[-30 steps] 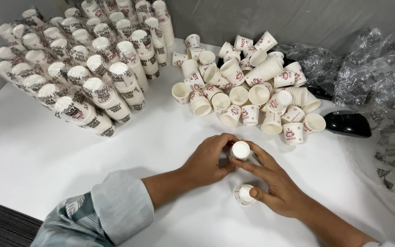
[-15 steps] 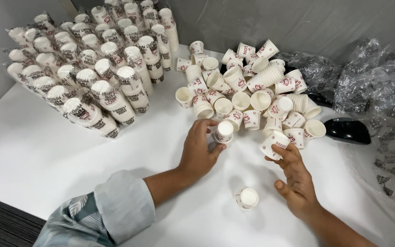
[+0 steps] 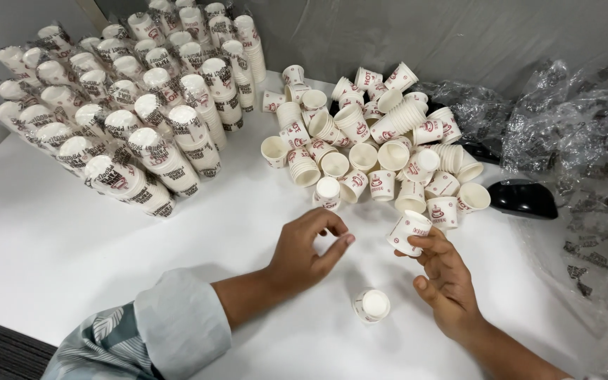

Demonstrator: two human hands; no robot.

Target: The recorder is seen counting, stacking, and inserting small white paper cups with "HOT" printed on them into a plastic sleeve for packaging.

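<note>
Fingertips of the right hand (image 3: pixel 445 274) pinch a small white paper cup (image 3: pixel 408 232) with red print, holding it tilted just above the white table (image 3: pixel 51 239), with its base turned toward the table and its open mouth toward the cup pile. The left hand (image 3: pixel 307 250) hovers empty to the left of it, thumb and forefinger curled toward each other without touching anything; its forearm leads back to a pale blue sleeve (image 3: pixel 177 324) with a leaf pattern. Between the two hands, nearer the person, a short stack of cups (image 3: pixel 371 305) lies on the tabletop, its white round end facing up at the camera. Just beyond the left hand, another single cup (image 3: pixel 327 192) stands at the near edge of a loose heap of cups (image 3: pixel 367 137), some upright, some on their sides, a few nested in short stacks. Well to the left of that heap, many long wrapped sleeves of cups (image 3: pixel 121 105) lie stacked side by side in clear film, ends toward the camera. To the right of the heap sits a black computer mouse (image 3: pixel 523 198), and behind and beside it lies crumpled clear plastic wrapping (image 3: pixel 585 134) against the grey wall.
</note>
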